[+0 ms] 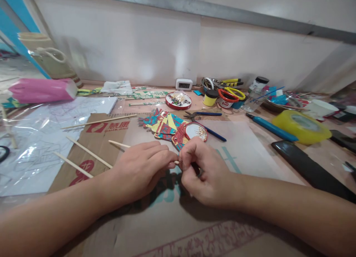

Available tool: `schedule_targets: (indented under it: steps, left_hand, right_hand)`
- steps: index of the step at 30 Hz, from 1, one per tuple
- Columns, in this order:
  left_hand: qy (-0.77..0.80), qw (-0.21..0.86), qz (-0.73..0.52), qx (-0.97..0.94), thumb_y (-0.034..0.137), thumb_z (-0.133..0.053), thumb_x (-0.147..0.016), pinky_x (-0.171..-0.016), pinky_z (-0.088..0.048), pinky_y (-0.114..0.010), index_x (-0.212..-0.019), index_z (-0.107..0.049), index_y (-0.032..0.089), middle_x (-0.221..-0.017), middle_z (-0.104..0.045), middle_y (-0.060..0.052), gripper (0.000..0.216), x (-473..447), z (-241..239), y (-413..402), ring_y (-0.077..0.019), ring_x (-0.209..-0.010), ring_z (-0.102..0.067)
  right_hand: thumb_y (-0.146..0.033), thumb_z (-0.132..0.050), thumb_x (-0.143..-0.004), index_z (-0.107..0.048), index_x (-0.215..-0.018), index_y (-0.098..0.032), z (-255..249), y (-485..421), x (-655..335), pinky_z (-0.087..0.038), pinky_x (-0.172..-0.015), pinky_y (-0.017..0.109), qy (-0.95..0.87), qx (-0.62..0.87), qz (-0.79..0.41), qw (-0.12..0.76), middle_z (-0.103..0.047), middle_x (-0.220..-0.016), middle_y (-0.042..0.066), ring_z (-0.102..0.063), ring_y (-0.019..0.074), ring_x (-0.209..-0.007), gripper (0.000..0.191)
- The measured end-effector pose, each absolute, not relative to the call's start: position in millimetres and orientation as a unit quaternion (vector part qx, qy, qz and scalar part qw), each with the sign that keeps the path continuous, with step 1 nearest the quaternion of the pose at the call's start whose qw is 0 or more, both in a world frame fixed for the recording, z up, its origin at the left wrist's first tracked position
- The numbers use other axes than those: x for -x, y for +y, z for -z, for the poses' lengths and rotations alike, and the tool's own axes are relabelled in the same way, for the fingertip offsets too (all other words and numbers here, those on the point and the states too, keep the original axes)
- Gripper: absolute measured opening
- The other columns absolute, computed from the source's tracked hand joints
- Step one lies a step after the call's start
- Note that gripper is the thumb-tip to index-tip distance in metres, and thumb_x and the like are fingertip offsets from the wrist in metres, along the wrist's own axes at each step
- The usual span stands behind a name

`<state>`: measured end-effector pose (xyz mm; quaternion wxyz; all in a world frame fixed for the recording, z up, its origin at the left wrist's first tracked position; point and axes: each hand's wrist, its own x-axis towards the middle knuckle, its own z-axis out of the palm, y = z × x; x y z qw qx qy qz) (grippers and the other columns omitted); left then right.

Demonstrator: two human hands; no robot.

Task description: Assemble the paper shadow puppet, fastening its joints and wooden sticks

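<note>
My left hand (pixel 143 166) is closed round a thin wooden stick (pixel 119 143), whose pale tip pokes out at the fingertips. Right beside that tip, my right hand (pixel 207 171) is curled in a pinch; whatever its fingers hold is hidden. Just beyond both hands lies a colourful patterned cut-out figure (pixel 167 125) with small metal fasteners. A round red-rimmed lid (pixel 196 131) holding small golden pieces sits against it. Pliers (pixel 203 114) with dark blue handles rest behind these. Three more wooden sticks (pixel 89 151) lie to the left, across cardboard and paper.
Brown cardboard (pixel 91 138) and a plastic-covered drawing (pixel 36 157) lie at left. Along the back stand a dish of beads (pixel 178 101), a small clock (pixel 184 84) and paint jars (pixel 210 98). Yellow tape (pixel 302 126), a blue cutter (pixel 272 127) and a black case (pixel 311 168) are at right.
</note>
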<state>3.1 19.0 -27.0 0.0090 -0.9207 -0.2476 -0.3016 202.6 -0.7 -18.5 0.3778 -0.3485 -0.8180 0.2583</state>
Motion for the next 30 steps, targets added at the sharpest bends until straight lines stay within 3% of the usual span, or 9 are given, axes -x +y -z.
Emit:
schedule_targets:
  steps: [7, 14, 30]
  left_hand:
    - [-0.241, -0.015, 0.300, 0.923, 0.015, -0.042, -0.098, -0.065, -0.043, -0.022, -0.091, -0.053, 0.018, -0.079, -0.059, 0.000, 0.013, -3.3, 25.8, 17.5, -0.0134, -0.072, -0.054]
    - [-0.220, -0.004, 0.284, 0.933, 0.008, -0.038, -0.094, -0.058, -0.038, -0.024, -0.087, -0.052, 0.019, -0.072, -0.059, 0.001, 0.020, -3.9, 23.0, 20.4, -0.0144, -0.065, -0.050]
    - [-0.207, -0.026, 0.302, 0.930, 0.008, -0.037, -0.095, -0.062, -0.041, -0.023, -0.087, -0.053, 0.018, -0.072, -0.060, 0.001, 0.020, -5.3, 22.9, 21.8, -0.0141, -0.066, -0.050]
  right_hand:
    - [-0.004, -0.046, -0.070, -0.037, -0.084, -0.024, 17.9, 1.3, -203.2, -0.027, -0.049, 0.023, -0.829, 0.330, -0.237, 0.383, -0.042, -0.066, -0.007, -0.037, 0.0083, -0.049, 0.025]
    - [-0.005, -0.045, -0.070, -0.039, -0.083, -0.023, 18.5, 1.3, -201.6, -0.027, -0.048, 0.021, -0.837, 0.309, -0.225, 0.392, -0.042, -0.064, -0.008, -0.036, 0.0073, -0.047, 0.023]
    - [-0.005, -0.046, -0.069, -0.038, -0.083, -0.024, 18.5, 1.6, -203.0, -0.028, -0.049, 0.020, -0.841, 0.287, -0.217, 0.404, -0.043, -0.064, -0.008, -0.036, 0.0076, -0.049, 0.024]
